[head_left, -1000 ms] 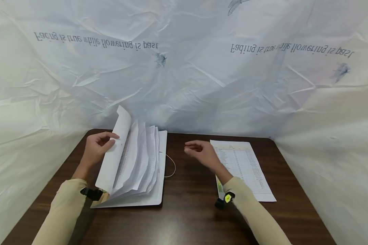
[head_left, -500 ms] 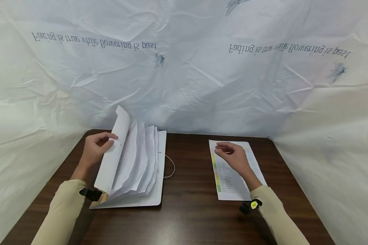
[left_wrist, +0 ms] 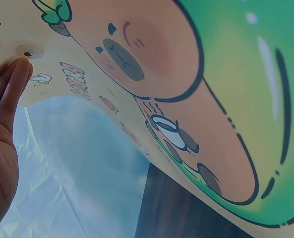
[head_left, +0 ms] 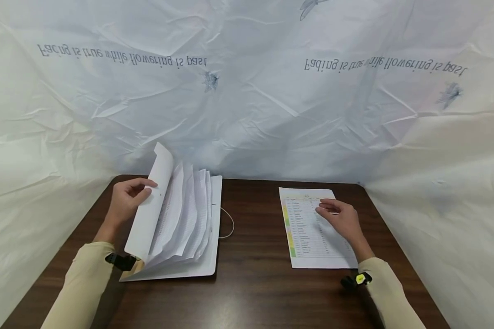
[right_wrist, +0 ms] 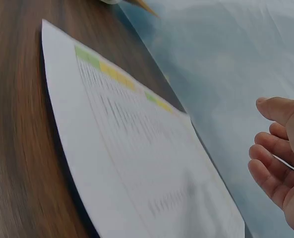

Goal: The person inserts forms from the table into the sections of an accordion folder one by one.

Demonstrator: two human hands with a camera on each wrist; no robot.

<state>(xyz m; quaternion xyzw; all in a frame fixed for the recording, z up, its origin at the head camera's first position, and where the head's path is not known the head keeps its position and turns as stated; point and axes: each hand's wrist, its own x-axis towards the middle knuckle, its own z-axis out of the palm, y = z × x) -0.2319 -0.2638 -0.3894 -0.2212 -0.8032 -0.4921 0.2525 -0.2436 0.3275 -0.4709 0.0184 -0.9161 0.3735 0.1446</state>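
Note:
An accordion file folder (head_left: 217, 214) stands spread at the left of the table, several white printed sheets or dividers (head_left: 190, 208) fanned inside it. Its cover flap (head_left: 148, 219) is raised and curls over, with my left hand (head_left: 127, 196) pinching its edge. In the left wrist view the flap's outer face (left_wrist: 151, 54) has a cartoon animal print in tan and green, and my fingertips (left_wrist: 22, 67) lie right by a round button (left_wrist: 29, 52). On the right, a printed sheet (head_left: 306, 228) with a table and coloured strip lies flat. My right hand (head_left: 343, 220) hovers over its right part, fingers loosely bent, holding nothing.
The dark wooden table (head_left: 255, 283) bears both things. A thin elastic loop (head_left: 232, 224) sticks out from the folder's right edge. White printed sheeting (head_left: 251, 114) hangs behind the table and along both sides.
My right hand has moved right, from the gap beside the folder to over the printed sheet's right part, uncovering its left strip. The left hand stays on the flap.

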